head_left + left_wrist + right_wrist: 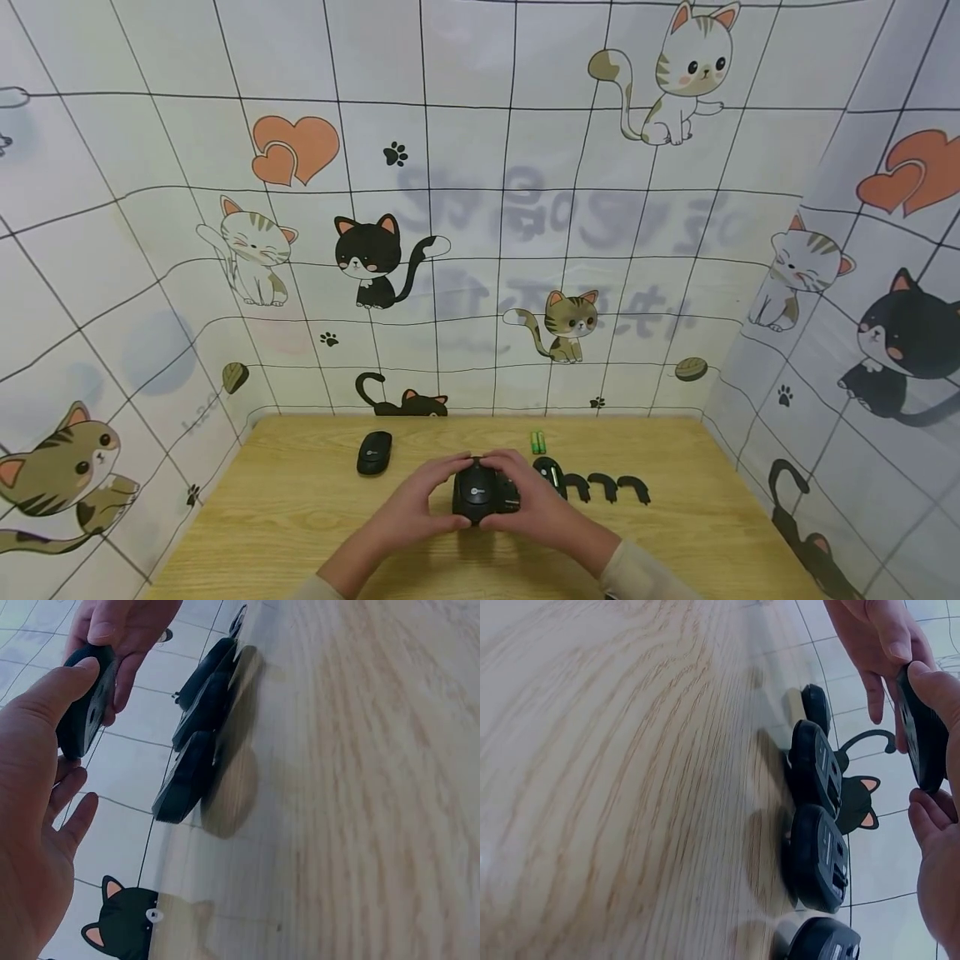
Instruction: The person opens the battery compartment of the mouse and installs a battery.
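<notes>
So I'm watching somebody with 1 mouse (476, 493) in their hands, held just above the table (277, 517), logo side up. Both hands are clamped on it: the left hand (420, 498) pinches 1 side with thumb and fingers, the right hand (538, 508) does the same on the other, thumbs at the near end and fingertips at the far end. The 2 hands nearly meet around it.

Below and past it sits a row of upside-down mice (819, 859). I count 3 in the view from the right wrist, though from above the hands cover part of that row. The 1 furthest right has a pale strip showing on its underside.

Right of that there are 3 curved black pieces (602, 487) lined up on the wood. Can't tell if the first is touching the mouse next to it. 2 green batteries (537, 442) lie side by side near the back edge.

Off to the left, well apart from the rest, another black mouse (374, 453) sits right side up.

Light sleeves (647, 573) on both arms, and the backdrop (465, 275) is white with grid lines, cartoon cats and orange hearts.
</notes>
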Demonstrator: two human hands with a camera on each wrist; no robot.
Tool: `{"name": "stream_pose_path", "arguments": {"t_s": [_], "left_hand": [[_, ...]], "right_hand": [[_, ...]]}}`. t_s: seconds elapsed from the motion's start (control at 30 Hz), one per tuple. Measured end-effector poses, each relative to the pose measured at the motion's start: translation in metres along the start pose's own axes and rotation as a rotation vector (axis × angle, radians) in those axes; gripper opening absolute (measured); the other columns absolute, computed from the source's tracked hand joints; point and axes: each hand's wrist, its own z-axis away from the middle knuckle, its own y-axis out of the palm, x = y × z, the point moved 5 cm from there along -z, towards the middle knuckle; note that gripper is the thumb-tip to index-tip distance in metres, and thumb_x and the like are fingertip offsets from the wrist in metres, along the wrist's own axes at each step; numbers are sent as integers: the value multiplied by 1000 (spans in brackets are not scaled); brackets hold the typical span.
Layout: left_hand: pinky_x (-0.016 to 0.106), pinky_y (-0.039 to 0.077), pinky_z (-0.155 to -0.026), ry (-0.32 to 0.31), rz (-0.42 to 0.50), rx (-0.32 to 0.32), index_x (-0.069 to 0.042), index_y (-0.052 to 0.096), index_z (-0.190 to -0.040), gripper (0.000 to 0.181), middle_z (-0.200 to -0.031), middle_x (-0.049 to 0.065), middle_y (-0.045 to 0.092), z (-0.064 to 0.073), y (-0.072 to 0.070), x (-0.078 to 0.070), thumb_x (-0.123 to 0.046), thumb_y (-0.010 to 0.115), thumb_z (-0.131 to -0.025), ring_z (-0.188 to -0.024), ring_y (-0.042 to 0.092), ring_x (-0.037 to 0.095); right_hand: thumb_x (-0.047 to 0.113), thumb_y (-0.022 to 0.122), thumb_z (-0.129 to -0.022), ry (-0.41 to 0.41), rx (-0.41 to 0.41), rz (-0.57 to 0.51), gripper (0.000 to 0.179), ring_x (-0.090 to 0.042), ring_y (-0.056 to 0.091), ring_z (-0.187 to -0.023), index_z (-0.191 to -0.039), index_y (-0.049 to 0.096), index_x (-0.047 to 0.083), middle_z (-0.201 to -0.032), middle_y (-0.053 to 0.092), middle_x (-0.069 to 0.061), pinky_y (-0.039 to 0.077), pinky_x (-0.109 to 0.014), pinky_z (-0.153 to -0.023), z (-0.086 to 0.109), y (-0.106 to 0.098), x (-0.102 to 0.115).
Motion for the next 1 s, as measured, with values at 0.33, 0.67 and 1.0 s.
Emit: {"name": "stream_pose_path", "arguments": {"t_s": [0.33, 0.67, 1.0], "left_hand": [[60, 47, -120, 63, 14, -29, -25, 55, -162, 77, -169, 0, 49, -3, 9, -7, -39, 91, -95, -153, 50, 34], [56, 45, -122, 79, 10, -44, -24, 56, -161, 73, -171, -5, 46, -6, 11, -14, -37, 89, -97, -156, 47, 30], [57, 48, -120, 81, 38, -78, -22, 56, -162, 56, -165, -4, 53, -7, 15, -21, -39, 70, -111, -152, 51, 28]], "right_hand": [[40, 92, -94, -7, -14, -99, 77, -28, 57, -142, -159, 54, 27, -162, 48, 5, 50, -62, -115, 7, -3, -6], [39, 89, -97, -30, -26, -113, 72, -26, 54, -144, -159, 54, 25, -161, 50, 2, 49, -60, -117, 9, -6, -7], [32, 76, -108, 20, -35, -192, 54, -20, 61, -134, -157, 55, 24, -150, 55, 1, 50, -61, -116, 8, -6, -9]]}}
